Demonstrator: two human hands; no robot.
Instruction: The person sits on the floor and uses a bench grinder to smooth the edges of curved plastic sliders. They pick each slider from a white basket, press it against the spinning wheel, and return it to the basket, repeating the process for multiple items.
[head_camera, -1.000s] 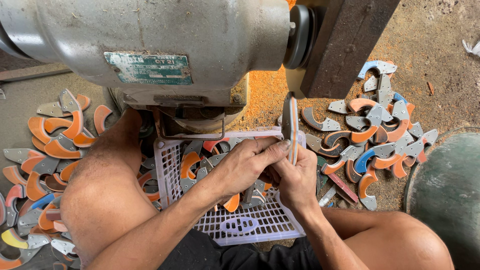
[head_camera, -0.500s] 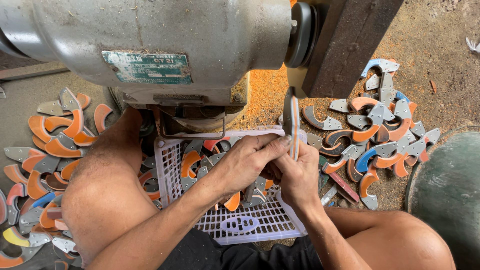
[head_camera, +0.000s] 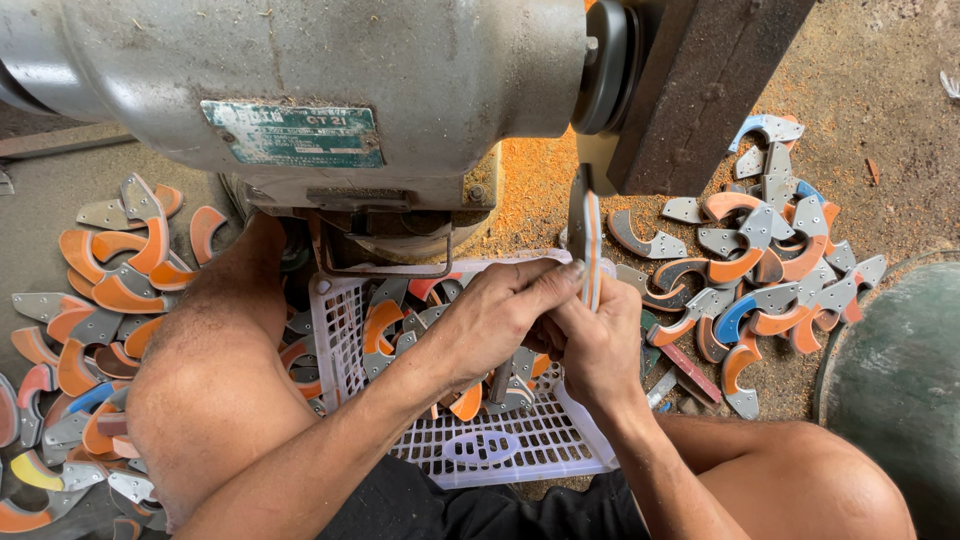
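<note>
Curved piece (head_camera: 586, 240), grey metal with an orange stripe along its edge, stands up on its thin side between the two hands. Its top end sits right under the dark round wheel (head_camera: 601, 66) at the end of the big grey machine (head_camera: 330, 70). It looks like it touches the wheel or sits just below it, but the view does not make that sure.

Both hands hold this piece. The left hand (head_camera: 495, 320) pinches it from the left, with fingertips closed on its lower half. The right hand (head_camera: 598, 345) wraps around it from below and from the right, its grip shut on the same piece. The two hands touch each other.

Under the hands sits a white plastic basket (head_camera: 500, 445) with a grid floor. More curved pieces, grey and orange, lie in its far half. The basket rests on the ground between the person's bare knees.

The machine fills the top of the view. It has a green plate (head_camera: 295, 133) on its side. A dark slanted beam (head_camera: 705, 80) stands just right of the wheel. Orange dust (head_camera: 530, 195) covers the ground below the wheel.

On the right, a pile of curved pieces (head_camera: 765, 260) lies on the dirt floor, grey, orange and one blue. On the left, another pile (head_camera: 90, 300) spreads beside the left knee. A round green thing (head_camera: 895, 380) shows at the right edge.
</note>
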